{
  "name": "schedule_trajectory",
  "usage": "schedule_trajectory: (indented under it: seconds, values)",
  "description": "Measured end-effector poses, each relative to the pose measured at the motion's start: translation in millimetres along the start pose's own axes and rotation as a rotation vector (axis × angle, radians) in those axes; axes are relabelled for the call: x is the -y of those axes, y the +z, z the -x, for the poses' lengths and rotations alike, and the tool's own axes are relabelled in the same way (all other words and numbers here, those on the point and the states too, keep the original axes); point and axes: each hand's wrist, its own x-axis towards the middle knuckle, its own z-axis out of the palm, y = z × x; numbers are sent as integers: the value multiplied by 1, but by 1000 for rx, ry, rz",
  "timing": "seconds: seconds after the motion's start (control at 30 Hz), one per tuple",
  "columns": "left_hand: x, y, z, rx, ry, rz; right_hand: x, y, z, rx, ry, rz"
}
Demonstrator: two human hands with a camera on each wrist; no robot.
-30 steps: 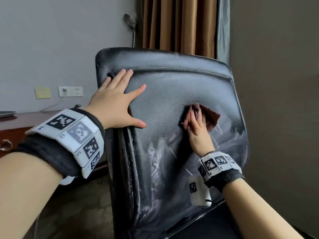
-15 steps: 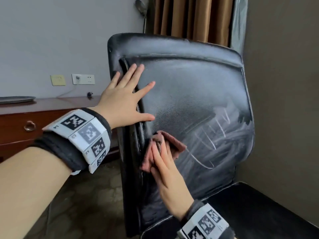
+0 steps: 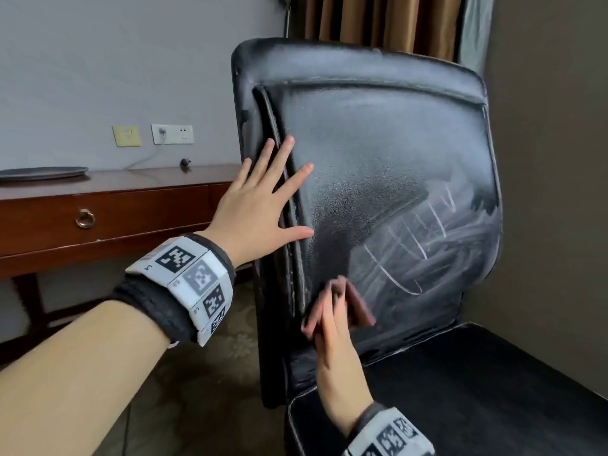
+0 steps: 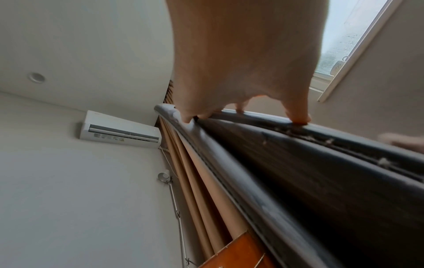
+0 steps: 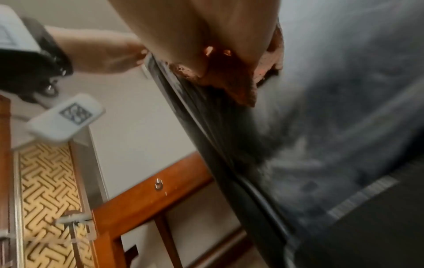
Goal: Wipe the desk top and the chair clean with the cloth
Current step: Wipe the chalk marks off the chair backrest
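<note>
A black chair fills the head view, its backrest (image 3: 394, 153) grey with dust and streaked by wipe marks at the lower right. My left hand (image 3: 276, 185) lies flat with spread fingers on the backrest's left edge; the left wrist view shows its fingertips (image 4: 298, 119) on that padded rim. My right hand (image 3: 332, 327) presses a reddish-brown cloth (image 3: 360, 311) with straight fingers against the lower left of the backrest, just above the seat (image 3: 487, 390). In the blurred right wrist view the cloth (image 5: 241, 90) bunches under that hand (image 5: 206, 32).
A brown wooden desk (image 3: 131, 182) with a ring-pull drawer (image 3: 85, 218) stands left of the chair against the wall, a dark plate (image 3: 42, 172) on it. Wall sockets (image 3: 171, 133) sit above it. Curtains (image 3: 378, 21) hang behind the chair, with a wall (image 3: 552, 159) close on the right.
My right hand has swept the cloth from the middle right of the backrest down to its lower left, leaving streaks. The left hand has stayed on the left edge.
</note>
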Motion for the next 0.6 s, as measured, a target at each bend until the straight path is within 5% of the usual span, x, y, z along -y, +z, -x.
schedule_trajectory:
  seconds: [0.07, 0.23, 0.5, 0.6]
  values:
    - [-1, 3, 0, -8, 31, 76, -3, -10, 1, 16, 7, 5]
    - [-5, 8, -3, -80, 50, 308, 38, -30, -77, 24, -241, 199]
    - [-9, 14, -2, -44, 21, 355, -10, -51, -29, 287, -658, 632]
    - [-12, 17, -2, -65, 37, 283, -4, -65, -52, 232, -534, 535]
